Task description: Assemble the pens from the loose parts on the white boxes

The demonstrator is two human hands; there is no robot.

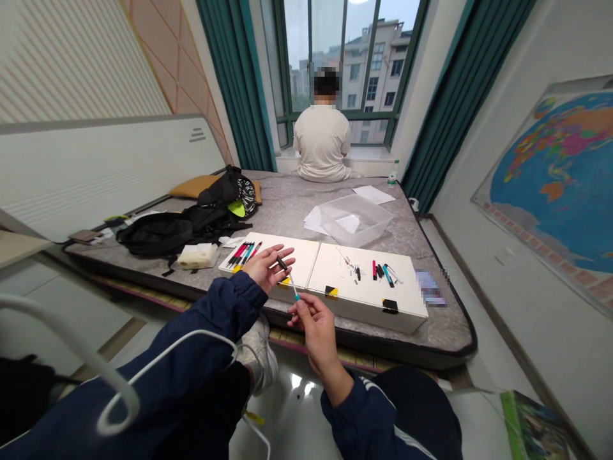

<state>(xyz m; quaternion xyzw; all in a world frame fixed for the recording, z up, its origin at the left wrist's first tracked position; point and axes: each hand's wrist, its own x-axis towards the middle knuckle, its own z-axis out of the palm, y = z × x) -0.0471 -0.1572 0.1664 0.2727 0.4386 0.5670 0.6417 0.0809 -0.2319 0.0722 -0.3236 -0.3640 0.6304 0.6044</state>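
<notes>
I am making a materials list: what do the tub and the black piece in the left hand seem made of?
Tub: probably smooth plastic, since its walls are see-through. Black piece in the left hand: perhaps plastic, smooth-looking, but too small to be sure.

A grey mattress (282, 199) bears white boxes (322, 271) and a backpack (165, 233).

No text legible anywhere. Large, colourful paper world map (558, 169) on the wall: print too small. Clear plastic bottle with green-and-white label (393, 173): wording unresolved. Green-edged, picture-covered flat item (534, 425), lower right: nothing readable. Slim black pen part (282, 262): no marking can be made out.
</notes>
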